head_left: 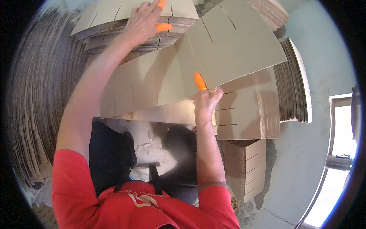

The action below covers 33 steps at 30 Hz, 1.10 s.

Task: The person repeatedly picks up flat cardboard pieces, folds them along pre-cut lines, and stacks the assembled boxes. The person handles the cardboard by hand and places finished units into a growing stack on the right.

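Observation:
My right hand [207, 98] grips the near edge of a large tan cardboard sheet [236, 42], its thumb in an orange finger cot on top and its other fingers hidden underneath. The sheet is creased and tilted, with dark slots cut in its far part. My left hand [144, 23] reaches over a far stack of slotted cardboard sheets [110, 13], its fingers apart and two of them in orange finger cots. Whether it touches the top sheet I cannot tell.
Tall bundles of cardboard [45, 87] line the left side. At right stand a stack of slotted cardboard [248, 110], another upright bundle [295, 84] and a lower stack [253, 168]. A pale wall [305, 160] with a bright window [341, 133] closes the right side.

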Tool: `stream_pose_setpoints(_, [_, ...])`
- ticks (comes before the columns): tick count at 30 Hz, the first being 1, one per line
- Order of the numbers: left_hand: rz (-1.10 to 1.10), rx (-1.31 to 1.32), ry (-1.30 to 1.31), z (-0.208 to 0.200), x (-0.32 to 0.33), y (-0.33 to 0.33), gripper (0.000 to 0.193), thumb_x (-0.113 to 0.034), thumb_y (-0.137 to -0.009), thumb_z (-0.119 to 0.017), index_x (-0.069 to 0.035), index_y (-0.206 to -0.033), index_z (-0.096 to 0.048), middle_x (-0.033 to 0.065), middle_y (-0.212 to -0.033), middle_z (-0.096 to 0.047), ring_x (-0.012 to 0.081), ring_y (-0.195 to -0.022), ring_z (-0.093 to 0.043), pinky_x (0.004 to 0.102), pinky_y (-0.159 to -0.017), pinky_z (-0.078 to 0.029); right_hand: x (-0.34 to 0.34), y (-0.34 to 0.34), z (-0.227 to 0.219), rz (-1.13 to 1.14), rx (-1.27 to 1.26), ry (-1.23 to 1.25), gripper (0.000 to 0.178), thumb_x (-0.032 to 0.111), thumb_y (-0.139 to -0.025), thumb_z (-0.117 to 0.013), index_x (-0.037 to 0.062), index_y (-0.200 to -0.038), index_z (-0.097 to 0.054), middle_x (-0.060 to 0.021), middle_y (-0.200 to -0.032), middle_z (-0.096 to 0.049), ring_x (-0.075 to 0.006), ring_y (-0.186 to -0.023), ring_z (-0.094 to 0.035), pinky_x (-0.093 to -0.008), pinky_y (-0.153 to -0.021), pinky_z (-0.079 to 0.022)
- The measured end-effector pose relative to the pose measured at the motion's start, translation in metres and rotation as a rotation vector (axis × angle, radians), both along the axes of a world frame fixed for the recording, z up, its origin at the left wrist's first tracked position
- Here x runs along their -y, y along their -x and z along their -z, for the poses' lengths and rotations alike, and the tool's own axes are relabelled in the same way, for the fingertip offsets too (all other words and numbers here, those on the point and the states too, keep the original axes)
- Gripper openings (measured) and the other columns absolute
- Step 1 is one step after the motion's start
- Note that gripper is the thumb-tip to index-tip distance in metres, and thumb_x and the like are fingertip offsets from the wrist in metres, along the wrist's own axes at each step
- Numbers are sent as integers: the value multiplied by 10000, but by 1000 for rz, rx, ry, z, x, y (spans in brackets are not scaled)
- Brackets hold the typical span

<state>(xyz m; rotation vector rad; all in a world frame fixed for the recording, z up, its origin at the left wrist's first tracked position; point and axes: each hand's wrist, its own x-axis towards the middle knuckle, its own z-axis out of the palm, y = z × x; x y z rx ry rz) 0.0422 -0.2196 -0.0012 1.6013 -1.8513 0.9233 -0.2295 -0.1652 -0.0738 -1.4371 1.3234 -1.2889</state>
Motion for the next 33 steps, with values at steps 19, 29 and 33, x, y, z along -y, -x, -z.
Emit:
stream_pose_setpoints(19, [90,364,-231,2,6,-7,333,-64,-730,-630,73,-1034,-617,139,-1101,-578,251,-964,-598,304,-745,-575,-14,-4,-27,-99,228,-26,273,-163,-719,-528,-84,-945,-658,-131,-816,-645,-146,-495,-560,-276,-359,-499])
stream_pose_setpoints(29, [229,414,-325,10,-46,60,209,-70,-704,-626,53,-870,-657,154,-1014,-603,225,-926,-608,284,-631,-587,2,1,0,-60,43,186,169,-128,-742,-600,-95,-899,-654,-117,-735,-664,-166,-602,-571,-334,-561,-476])
stream_pose_setpoints(33, [289,483,-231,11,-63,76,145,-82,-638,-653,42,-713,-651,106,-803,-570,193,-837,-592,262,-540,-563,6,9,-14,-104,-125,173,152,-106,-748,-656,-82,-898,-655,-123,-732,-670,-150,-639,-571,-338,-584,-470])
